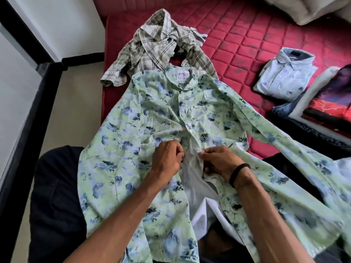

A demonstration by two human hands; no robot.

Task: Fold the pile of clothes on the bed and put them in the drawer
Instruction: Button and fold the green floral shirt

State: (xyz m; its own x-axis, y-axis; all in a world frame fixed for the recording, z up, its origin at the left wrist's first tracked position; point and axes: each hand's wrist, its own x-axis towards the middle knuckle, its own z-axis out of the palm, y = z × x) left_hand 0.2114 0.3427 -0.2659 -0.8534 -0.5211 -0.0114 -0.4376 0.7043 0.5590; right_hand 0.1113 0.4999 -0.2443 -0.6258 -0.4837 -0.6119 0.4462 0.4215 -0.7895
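Note:
A light green shirt with blue floral print [152, 114] lies spread front-up on the red quilted mattress [237, 35], collar away from me, its lower part hanging over my lap. My left hand [167, 158] pinches the left front edge at mid-placket. My right hand [218, 162], with a black band at the wrist, pinches the right front edge opposite it. The upper buttons are fastened; below my hands the front gapes and shows the white inside. A crumpled plaid shirt [157, 46] lies beyond the collar.
A folded pale blue shirt [286, 74] sits on the mattress at right. Beside it lies a stack of dark red and navy fabric [326, 99] on a white sheet. A pillow [311, 8] is at the top right. White wall and floor are at left.

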